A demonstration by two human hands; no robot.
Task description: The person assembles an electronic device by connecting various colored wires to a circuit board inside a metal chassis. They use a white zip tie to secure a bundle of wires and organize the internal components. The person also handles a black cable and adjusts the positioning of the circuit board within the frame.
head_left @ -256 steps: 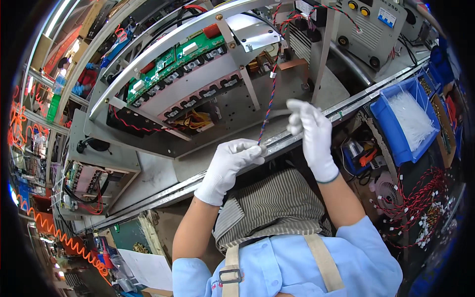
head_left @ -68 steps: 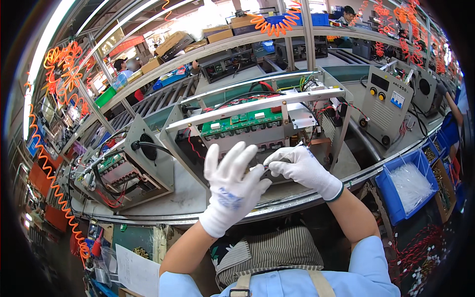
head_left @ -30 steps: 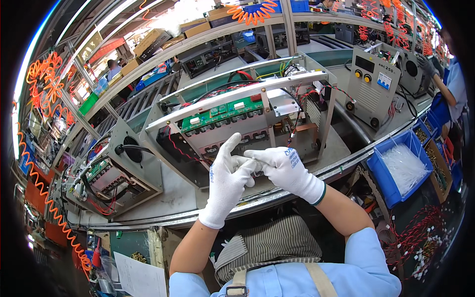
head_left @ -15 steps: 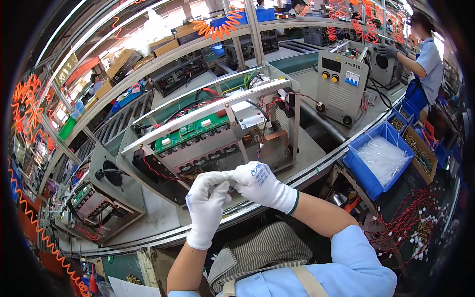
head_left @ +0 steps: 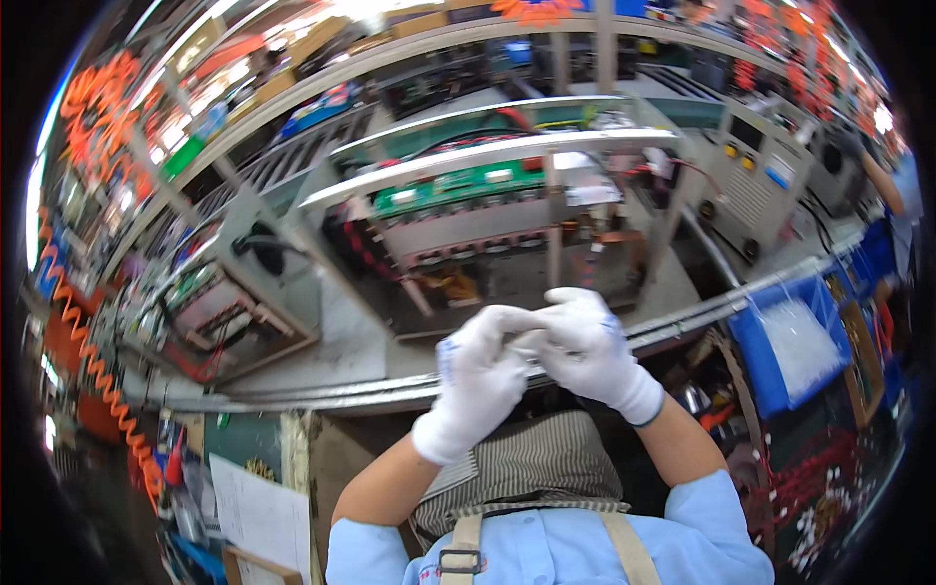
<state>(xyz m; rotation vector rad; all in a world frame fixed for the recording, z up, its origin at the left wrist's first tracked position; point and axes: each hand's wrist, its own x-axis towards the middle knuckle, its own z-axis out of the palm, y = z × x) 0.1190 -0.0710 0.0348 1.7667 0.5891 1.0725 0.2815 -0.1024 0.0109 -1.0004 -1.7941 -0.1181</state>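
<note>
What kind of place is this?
Probably a factory: an open metal machine shows its green circuit board, there's a roller track behind it, and orange coiled cords hang overhead.

The open chassis (head_left: 468, 229) looks like metal, its front rail (head_left: 487, 155) smooth with a bright sheen, and the green circuit board (head_left: 448, 189) inside it has a slight gloss. In front of the chassis, the left glove (head_left: 478, 380) and right glove (head_left: 593, 349) are matt cloth, as are the striped apron (head_left: 536, 458) and shirt (head_left: 526, 546). Right of the chassis are a dull, painted-looking grey cabinet (head_left: 759, 185) and a smooth blue plastic bin (head_left: 765, 380); to its lower left lies matt white paper (head_left: 258, 517).
</note>
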